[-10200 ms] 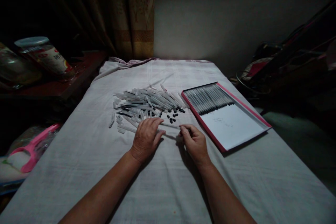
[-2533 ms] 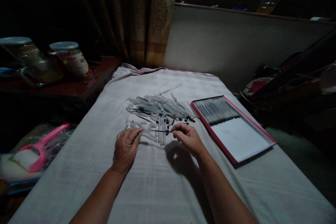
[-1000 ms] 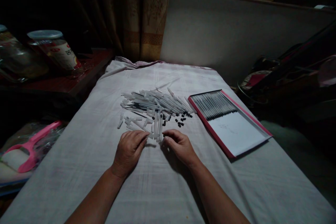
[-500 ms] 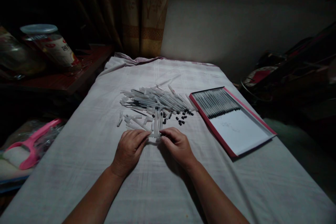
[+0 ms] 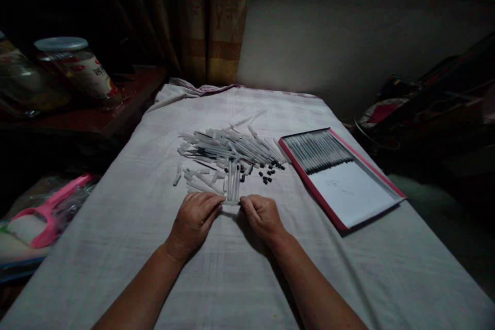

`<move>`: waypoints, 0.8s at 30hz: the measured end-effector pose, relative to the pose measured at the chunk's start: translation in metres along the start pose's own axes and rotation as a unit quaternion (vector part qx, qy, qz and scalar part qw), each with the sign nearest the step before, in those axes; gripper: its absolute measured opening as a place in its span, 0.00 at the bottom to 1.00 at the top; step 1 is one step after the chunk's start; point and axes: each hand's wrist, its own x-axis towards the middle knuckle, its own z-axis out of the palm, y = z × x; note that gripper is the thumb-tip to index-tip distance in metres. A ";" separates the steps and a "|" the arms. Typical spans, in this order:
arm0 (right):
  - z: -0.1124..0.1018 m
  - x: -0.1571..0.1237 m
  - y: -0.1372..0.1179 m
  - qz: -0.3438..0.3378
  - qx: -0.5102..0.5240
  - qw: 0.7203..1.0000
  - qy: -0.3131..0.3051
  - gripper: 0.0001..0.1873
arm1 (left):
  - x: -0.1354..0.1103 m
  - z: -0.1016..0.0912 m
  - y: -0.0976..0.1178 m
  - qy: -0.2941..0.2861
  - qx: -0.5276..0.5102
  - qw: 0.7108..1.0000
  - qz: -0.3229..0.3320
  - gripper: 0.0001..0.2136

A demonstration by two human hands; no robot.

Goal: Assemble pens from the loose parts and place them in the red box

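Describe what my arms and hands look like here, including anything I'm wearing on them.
Your left hand and right hand are bare, with no gloves. The left forearm and right forearm taper toward the wrists; no sleeve, watch or bracelet shows on either. I can't make out any rings or markings in this dim picture.

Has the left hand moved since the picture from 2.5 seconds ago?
Yes. Judged against the red-edged box, the left hand has moved to the right, nearer the box.
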 end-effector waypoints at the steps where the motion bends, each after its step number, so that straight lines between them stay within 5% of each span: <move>1: -0.001 0.000 -0.001 0.008 0.019 1.000 -0.004 0.21 | 0.000 0.000 0.000 0.002 -0.002 1.000 -0.003 0.08; 4: -0.003 -0.002 -0.005 0.034 0.077 0.996 -0.016 0.10 | 0.000 0.000 -0.001 0.007 -0.002 1.000 -0.011 0.08; 8: -0.003 -0.004 -0.006 0.026 0.068 0.997 -0.010 0.06 | 0.000 0.001 -0.002 0.001 0.000 1.000 -0.012 0.08; 24: -0.006 -0.004 -0.004 0.022 0.042 0.998 -0.036 0.09 | -0.001 0.001 -0.001 0.000 -0.001 1.000 -0.018 0.08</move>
